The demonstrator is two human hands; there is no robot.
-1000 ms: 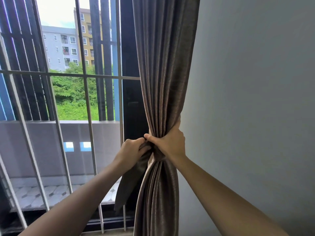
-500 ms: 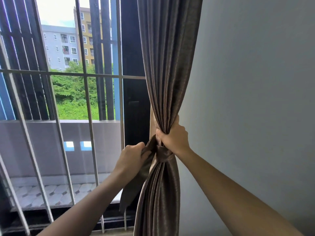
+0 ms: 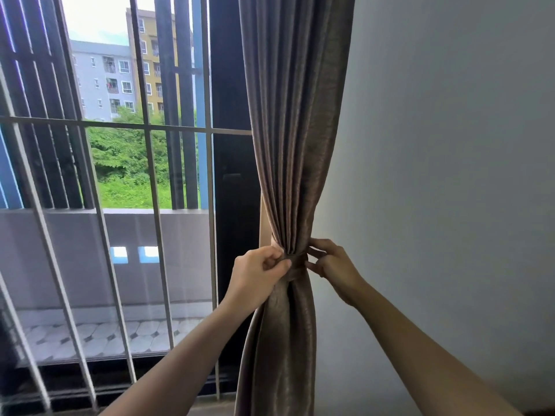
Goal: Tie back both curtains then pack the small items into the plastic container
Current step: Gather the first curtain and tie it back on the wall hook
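Brown curtain (image 3: 294, 145) gathered between both hands, cinched by a fabric band (image 3: 296, 263); left hand (image 3: 258, 274) pinches the band's left side, right hand (image 3: 333, 265) pinches its right edge. Metal window bars (image 3: 120, 124) beyond left hand.

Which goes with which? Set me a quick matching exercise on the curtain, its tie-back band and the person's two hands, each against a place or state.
1 curtain
2 tie-back band
3 left hand
4 right hand

A wrapped round the curtain's waist
B pinches the band on the window side
C gathered in a bunch beside the wall
D pinches the band on the wall side

Pairs: 1-C, 2-A, 3-B, 4-D
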